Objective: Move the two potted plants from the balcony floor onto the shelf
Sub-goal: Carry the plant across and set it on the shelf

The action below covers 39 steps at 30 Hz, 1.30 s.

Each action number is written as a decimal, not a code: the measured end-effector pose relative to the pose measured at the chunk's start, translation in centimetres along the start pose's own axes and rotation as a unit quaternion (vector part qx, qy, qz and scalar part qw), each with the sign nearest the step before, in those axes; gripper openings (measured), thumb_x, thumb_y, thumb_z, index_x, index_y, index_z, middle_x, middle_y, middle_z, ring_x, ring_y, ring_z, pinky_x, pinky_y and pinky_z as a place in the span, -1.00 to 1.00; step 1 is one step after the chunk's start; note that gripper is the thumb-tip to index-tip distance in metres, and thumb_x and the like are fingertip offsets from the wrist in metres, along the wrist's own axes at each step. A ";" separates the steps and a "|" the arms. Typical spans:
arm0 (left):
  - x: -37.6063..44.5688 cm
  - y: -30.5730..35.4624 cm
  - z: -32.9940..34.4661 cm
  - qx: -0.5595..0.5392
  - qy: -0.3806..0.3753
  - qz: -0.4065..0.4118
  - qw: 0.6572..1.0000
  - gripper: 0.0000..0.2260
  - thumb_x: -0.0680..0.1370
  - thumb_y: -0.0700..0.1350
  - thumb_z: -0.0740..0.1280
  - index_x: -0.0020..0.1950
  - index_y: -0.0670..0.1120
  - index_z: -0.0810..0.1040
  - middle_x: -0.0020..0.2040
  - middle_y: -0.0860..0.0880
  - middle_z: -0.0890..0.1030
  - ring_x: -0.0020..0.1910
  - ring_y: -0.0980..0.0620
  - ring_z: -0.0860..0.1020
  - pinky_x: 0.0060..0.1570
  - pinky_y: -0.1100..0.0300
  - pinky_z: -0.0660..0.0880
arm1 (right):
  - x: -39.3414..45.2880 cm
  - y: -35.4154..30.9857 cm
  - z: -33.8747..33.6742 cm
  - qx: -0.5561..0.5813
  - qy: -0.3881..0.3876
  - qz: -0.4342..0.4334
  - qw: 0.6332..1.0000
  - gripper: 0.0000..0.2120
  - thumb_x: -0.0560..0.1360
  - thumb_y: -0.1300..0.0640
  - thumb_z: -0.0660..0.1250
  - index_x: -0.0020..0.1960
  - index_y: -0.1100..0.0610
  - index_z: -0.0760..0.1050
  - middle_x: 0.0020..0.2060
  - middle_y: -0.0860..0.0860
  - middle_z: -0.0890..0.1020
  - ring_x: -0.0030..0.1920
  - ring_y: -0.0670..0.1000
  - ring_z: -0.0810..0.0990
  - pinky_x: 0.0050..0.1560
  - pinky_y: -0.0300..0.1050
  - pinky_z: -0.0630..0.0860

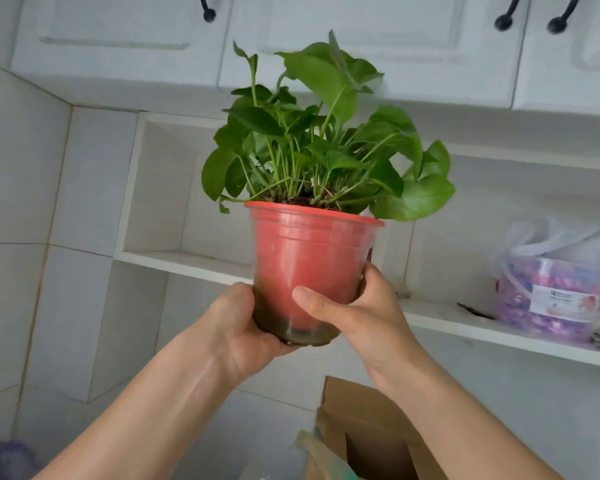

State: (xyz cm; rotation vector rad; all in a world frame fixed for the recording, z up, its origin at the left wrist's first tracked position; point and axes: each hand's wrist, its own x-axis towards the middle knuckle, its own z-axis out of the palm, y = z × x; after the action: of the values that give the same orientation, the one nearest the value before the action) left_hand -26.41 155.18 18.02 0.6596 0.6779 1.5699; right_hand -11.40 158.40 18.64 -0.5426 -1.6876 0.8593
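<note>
While the white cabinets fill the twelve o'clock edge of the wall, the shelf runs below them from nine o'clock across to three, with an open niche at its left end. A bagged tub sits on the shelf at three o'clock, and a cardboard box stands on the floor side at six. At the centre, the potted plant is held up in the air, upright or nearly so, in front of the shelf and not yet resting on it. This looks like the carry of one plant; I see no second one. Next, I'd judge, the pot needs lifting clear of the shelf edge and setting down level in the free stretch. The left hand cups the pot's base from seven o'clock, its fingers hidden behind. The right hand grips the lower wall, thumb across the front, fingers wrapped round the back.
</note>
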 end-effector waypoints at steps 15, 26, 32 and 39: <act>5.3 1.6 -4.5 0.261 -0.088 0.187 0.943 -0.43 0.46 0.38 0.26 0.30 0.05 0.55 0.17 0.00 0.68 0.17 -0.02 0.64 0.31 -0.06 0.42 | 6.0 3.6 3.1 -0.066 0.050 -0.058 0.995 -0.21 0.09 -0.19 0.65 0.24 -0.07 0.45 0.03 -0.15 0.69 -0.02 -0.19 0.68 -0.07 -0.15 0.67; 11.3 4.1 -4.6 0.560 0.202 0.276 0.754 -0.04 0.29 0.60 -0.27 0.23 0.00 0.52 0.16 -0.06 0.33 0.31 -0.14 0.21 0.26 -0.10 0.23 | 13.1 6.5 4.4 -0.080 0.068 -0.049 0.993 -0.19 0.01 -0.20 0.68 0.17 0.00 0.50 -0.03 -0.09 0.72 -0.08 -0.10 0.72 -0.05 -0.01 0.68; 15.3 3.9 -4.9 0.607 0.217 0.274 0.714 -0.19 0.38 0.53 -0.31 0.09 0.06 0.50 0.09 -0.05 0.33 0.29 -0.15 0.19 0.20 -0.08 0.15 | 15.3 9.2 3.8 -0.121 0.087 -0.049 0.988 -0.16 0.00 -0.29 0.63 0.17 -0.03 0.45 -0.04 -0.12 0.70 -0.09 -0.12 0.71 -0.06 -0.03 0.69; 16.3 4.6 -3.6 0.613 0.245 0.337 0.671 -0.50 0.59 0.28 -0.09 0.25 -0.01 0.40 0.27 -0.16 0.35 0.30 -0.19 0.22 0.31 -0.10 0.20 | 17.0 10.5 3.3 -0.260 0.043 -0.063 0.963 -0.15 0.16 -0.46 0.44 0.26 -0.02 0.30 -0.02 -0.20 0.57 -0.09 -0.20 0.56 -0.26 -0.37 0.43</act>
State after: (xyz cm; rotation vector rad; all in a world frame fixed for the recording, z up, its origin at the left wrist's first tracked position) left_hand -33.72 170.77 19.57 1.6339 2.1890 1.8111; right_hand -20.13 176.55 20.72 -0.8026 -1.8475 0.2859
